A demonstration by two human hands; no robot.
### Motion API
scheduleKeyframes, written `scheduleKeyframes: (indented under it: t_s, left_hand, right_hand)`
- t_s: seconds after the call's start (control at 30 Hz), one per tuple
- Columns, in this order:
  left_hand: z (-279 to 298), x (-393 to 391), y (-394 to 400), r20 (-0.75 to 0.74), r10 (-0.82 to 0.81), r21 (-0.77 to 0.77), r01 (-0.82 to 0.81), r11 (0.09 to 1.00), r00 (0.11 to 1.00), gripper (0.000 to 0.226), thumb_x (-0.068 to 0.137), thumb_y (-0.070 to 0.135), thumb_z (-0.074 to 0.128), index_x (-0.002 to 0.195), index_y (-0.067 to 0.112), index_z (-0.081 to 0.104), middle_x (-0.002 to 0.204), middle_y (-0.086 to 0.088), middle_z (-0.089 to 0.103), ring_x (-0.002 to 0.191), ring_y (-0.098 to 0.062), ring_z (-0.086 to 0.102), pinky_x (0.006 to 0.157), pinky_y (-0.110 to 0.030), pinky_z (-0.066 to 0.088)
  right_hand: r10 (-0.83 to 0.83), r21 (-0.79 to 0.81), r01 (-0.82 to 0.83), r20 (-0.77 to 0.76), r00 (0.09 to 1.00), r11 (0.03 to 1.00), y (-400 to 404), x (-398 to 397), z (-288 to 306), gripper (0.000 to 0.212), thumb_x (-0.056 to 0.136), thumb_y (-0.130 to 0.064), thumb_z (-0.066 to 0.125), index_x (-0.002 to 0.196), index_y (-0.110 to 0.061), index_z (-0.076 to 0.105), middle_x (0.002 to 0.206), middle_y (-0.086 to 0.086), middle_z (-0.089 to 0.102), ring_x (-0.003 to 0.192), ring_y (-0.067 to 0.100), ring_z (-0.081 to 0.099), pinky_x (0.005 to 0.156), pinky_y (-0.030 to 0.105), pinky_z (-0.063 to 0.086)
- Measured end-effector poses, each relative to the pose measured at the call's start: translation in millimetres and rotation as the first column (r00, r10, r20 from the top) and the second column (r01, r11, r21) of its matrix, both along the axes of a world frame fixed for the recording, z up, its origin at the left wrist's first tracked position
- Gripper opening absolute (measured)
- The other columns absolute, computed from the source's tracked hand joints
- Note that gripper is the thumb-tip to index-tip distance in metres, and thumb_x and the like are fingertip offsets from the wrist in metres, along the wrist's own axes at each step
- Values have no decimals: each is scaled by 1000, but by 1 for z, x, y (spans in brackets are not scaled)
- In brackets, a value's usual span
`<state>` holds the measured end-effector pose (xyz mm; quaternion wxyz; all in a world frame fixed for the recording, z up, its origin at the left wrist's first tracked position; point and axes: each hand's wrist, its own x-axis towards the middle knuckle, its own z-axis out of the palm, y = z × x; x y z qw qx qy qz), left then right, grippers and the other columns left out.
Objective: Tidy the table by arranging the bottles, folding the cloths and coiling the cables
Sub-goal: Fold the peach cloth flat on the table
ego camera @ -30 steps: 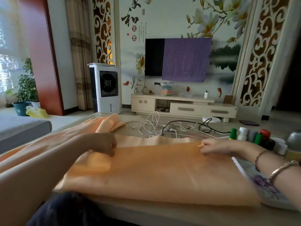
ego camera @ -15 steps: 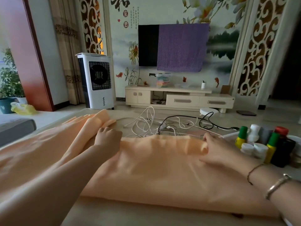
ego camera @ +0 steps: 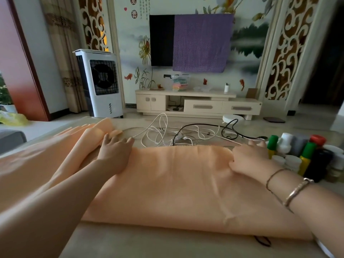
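Both your hands have slid to the far edge of the peach cloth [ego camera: 176, 183]: left hand [ego camera: 115, 155] flat with fingers spread, right hand [ego camera: 247, 159] with fingers curled on the fold. Fold nearly pressed; tangled cables [ego camera: 176, 135] wait.

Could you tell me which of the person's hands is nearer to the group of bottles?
The right hand is nearer: it rests on the peach cloth right beside the bottles. The left hand presses the cloth's far edge, well to their left.
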<state>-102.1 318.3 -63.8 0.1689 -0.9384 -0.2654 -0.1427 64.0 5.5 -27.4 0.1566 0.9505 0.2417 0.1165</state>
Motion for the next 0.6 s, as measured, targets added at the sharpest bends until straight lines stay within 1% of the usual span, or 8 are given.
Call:
scheduleKeyframes:
  t_s: [0.13,0.2,0.27,0.33,0.43,0.5,0.53,0.6]
  left_hand:
    - [6,-2,-15,88,-63,92,55,994,994,38,96,30,45,133,20,42,139,-1,40,134,-27,28,116,-45,5]
    - [8,-4,-24,134,-102,45,97,994,986,38,95,32,47,131,19,44,137,0,41,131,-27,31,114,-41,10]
    - [12,-10,-38,162,-133,-77,147,986,978,35,95,35,48,127,21,46,135,1,43,131,-28,31,112,-40,18]
    - [13,-21,-50,177,-208,-185,240,953,962,26,96,37,48,118,24,52,129,4,47,128,-25,36,108,-40,27]
    - [18,-46,-71,180,-365,-315,405,858,913,16,94,37,53,98,25,63,105,9,55,101,-15,50,92,-33,41]
    - [23,-60,-87,188,-439,-414,476,776,879,17,92,37,58,90,22,66,92,10,55,84,-9,53,80,-28,43]
    - [24,-67,-95,179,-464,-454,491,743,867,18,91,39,59,90,22,67,92,9,56,82,-8,54,79,-27,44]
    - [24,-83,-110,138,-496,-521,489,700,857,29,88,53,56,98,28,67,100,12,59,89,-6,56,83,-24,45]
  right_hand:
    - [11,47,-15,91,996,999,0,-6,-3,59,87,-36,54,139,-17,32,139,5,41,131,25,35,101,41,31]
    - [116,77,-129,149,982,989,-2,-11,-2,58,88,-30,55,138,-16,30,139,6,39,130,26,35,103,41,30]
    - [281,135,-300,146,949,944,-3,-20,-2,49,88,-29,54,132,-17,35,136,5,40,128,25,36,103,38,31]
    - [433,263,-434,66,899,862,-4,-37,-2,38,87,-34,54,122,-20,45,127,0,45,122,21,42,97,33,36]
    - [577,469,-457,-149,803,756,-6,-77,0,27,86,-42,59,106,-25,56,107,-10,55,107,13,53,79,25,39]
    - [633,492,-466,-255,731,736,-9,-104,0,28,84,-47,62,103,-26,60,104,-11,61,99,8,57,79,23,43]
    - [647,485,-475,-289,706,735,-11,-117,0,31,83,-50,62,104,-27,60,104,-11,63,96,7,58,80,23,45]
    - [652,441,-495,-349,673,748,-17,-141,-1,39,81,-54,64,109,-28,58,109,-10,63,99,7,58,85,24,47]
